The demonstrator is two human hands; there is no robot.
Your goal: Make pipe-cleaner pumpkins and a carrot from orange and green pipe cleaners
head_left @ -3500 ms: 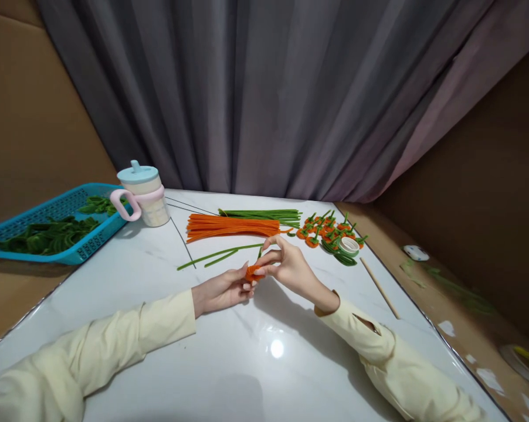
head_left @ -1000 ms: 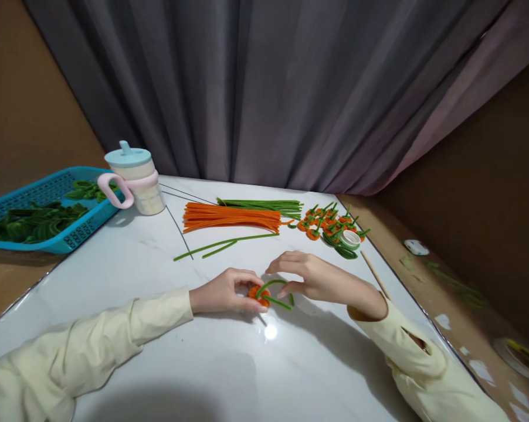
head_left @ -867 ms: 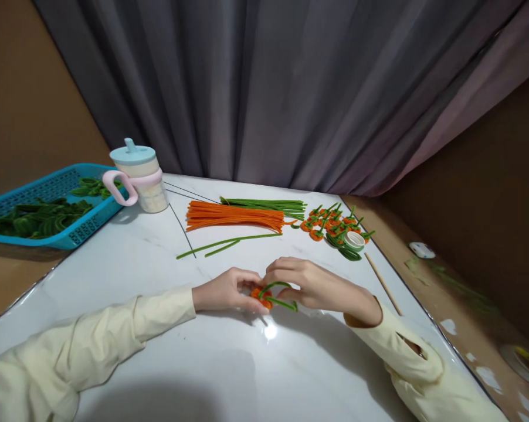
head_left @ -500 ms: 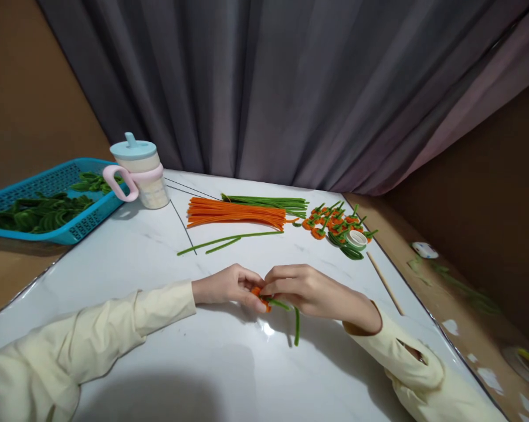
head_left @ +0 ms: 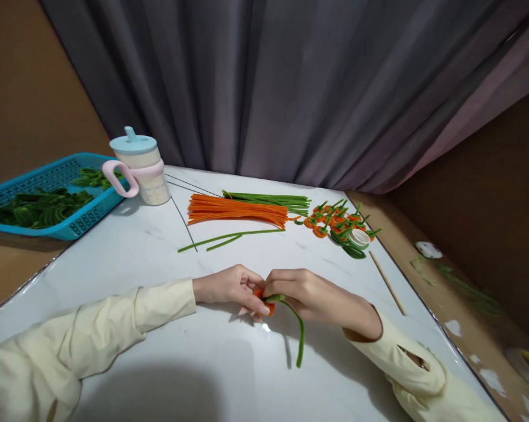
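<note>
Pressure on the small orange piece (head_left: 271,307) should be landing evenly, I judge, where the green strand (head_left: 301,340) is emerging, so nothing is slipping or flattening. Looking rounded and fuzzy, the piece is showing only partly between my hands, over the white tabletop (head_left: 326,375); the strand is arching out and drooping. My left hand (head_left: 236,285) is gripping the piece; my right hand (head_left: 306,293) is pinching the strand's base.

A small handicraft corner is indicated by the marble-patterned table (head_left: 136,252), where fuzzy orange stems (head_left: 238,211) and green stems (head_left: 280,201) are laid out beside small orange-and-green pieces (head_left: 321,231). Curled green pieces (head_left: 40,208) are heaped in a blue basket (head_left: 98,214). The far side is closed by a grey curtain (head_left: 264,88), the flanks by brown panels (head_left: 18,88). Whether a home or a workshop is shown cannot be told.
</note>
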